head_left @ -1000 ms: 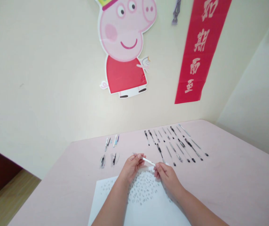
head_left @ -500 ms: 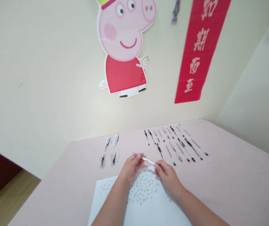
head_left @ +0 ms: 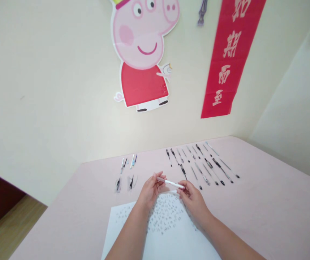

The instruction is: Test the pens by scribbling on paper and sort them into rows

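A slim white pen (head_left: pixel 173 183) is held level between my two hands, above the far edge of a white paper sheet (head_left: pixel 171 243). My left hand (head_left: pixel 151 188) pinches its greyish left end between thumb and fingers. Around the right end close the fingers of my right hand (head_left: pixel 192 195). Many small dark marks or bits cover the upper part of the sheet; I cannot tell which they are. Both forearms hide parts of the paper.
Right of centre on the pink table (head_left: pixel 266 209), several black and clear pens (head_left: pixel 222 170) and refills lie in two rows. Further left are white pen parts (head_left: pixel 132 161) and black pieces in clear plastic (head_left: pixel 118 184). A wall (head_left: pixel 63 90) rises behind the table.
My left fingers have shifted on the pen's left end, and the thin tip that stuck out past them no longer shows. The right hand has risen slightly.
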Demonstrator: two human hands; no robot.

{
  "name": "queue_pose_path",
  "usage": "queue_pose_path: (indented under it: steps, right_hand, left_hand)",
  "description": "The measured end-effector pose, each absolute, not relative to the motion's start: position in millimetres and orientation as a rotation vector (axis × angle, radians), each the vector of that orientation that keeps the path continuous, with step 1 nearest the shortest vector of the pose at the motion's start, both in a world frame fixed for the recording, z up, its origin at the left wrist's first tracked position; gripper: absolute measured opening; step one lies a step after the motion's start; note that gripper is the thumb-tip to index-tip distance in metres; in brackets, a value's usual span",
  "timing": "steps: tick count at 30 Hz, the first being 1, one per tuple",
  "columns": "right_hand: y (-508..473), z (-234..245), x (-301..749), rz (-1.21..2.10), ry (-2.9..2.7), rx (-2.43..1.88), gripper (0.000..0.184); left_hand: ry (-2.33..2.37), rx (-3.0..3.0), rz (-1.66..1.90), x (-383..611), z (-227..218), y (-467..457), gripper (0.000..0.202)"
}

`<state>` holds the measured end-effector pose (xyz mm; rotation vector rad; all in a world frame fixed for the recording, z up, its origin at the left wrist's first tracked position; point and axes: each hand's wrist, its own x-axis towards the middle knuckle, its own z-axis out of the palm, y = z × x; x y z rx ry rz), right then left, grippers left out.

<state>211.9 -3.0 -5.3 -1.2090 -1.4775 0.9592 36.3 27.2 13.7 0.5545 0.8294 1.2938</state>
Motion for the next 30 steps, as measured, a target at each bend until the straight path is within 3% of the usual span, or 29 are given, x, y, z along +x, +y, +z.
queue_pose_path:
  steps: [5,13,21,30]
  right_hand:
    - [-4.8,0.1,212.3,1.005,-1.486,-1.195,0.019]
    - [-6.8,-1.8,214.1,1.041,-1.547,-1.212,0.042]
    - [-6.8,-4.6,213.4,1.171,-1.443,-1.197,0.05]
    - [-6.0,4.8,210.8,1.102,-1.477,-1.154,0.029]
  left_hand:
    - [0.819,0.562,1.282,35.4,10.9,28.0,0.031]
    - [0.773,0.591,1.262,35.3,13.0,28.4,0.032]
    - [0.764,0.618,1.26,34.7,12.4,27.9,0.035]
    - [0.789,0.656,1.289,35.5,12.1,27.2,0.041]
